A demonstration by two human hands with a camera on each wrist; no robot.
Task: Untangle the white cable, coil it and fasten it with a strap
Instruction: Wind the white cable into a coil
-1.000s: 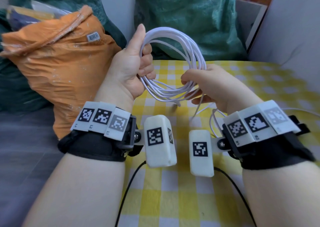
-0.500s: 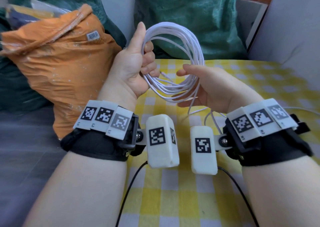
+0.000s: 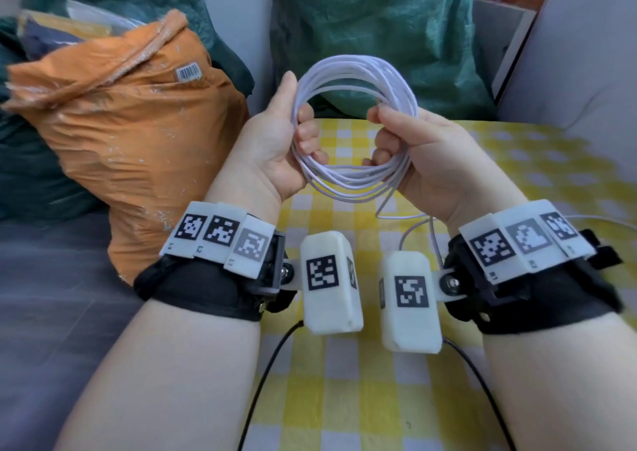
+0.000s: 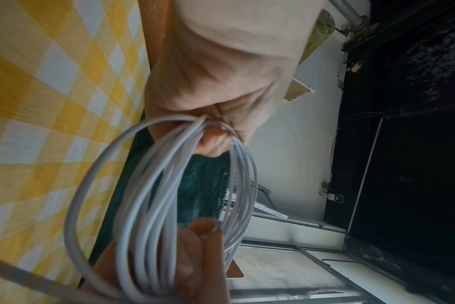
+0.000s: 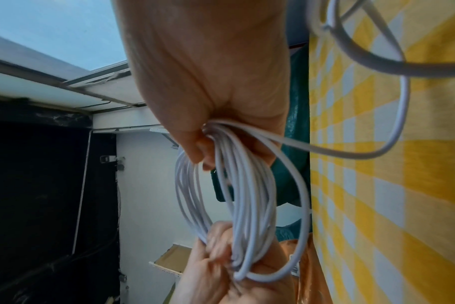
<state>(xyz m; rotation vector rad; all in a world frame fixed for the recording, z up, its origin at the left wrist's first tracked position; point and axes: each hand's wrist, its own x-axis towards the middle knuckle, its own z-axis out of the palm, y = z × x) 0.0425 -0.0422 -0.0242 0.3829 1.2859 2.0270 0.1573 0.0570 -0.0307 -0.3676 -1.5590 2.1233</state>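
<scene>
The white cable (image 3: 355, 71) is wound into a round coil of many loops, held up in the air between my two hands above the yellow-and-white checked tablecloth (image 3: 344, 399). My left hand (image 3: 275, 147) grips the coil's left side, fingers curled round the bundled strands from the inside and thumb standing straight up along the outside. My right hand (image 3: 424, 154) grips the right side, fingers wrapped tightly round the strands there; the right wrist view shows the loops gathered in my fist (image 5: 208, 92). One loose tail of the cable (image 3: 410, 216) leaves the bottom of the coil near my right wrist and trails down onto the cloth, curling away to the right. I cannot see where its end lies.

Just to my left stands a crumpled orange sack (image 3: 131, 130) with a barcode label (image 3: 188, 72) near its top. Behind the coil a dark green sack (image 3: 372, 26) stands at the far edge of the table.
</scene>
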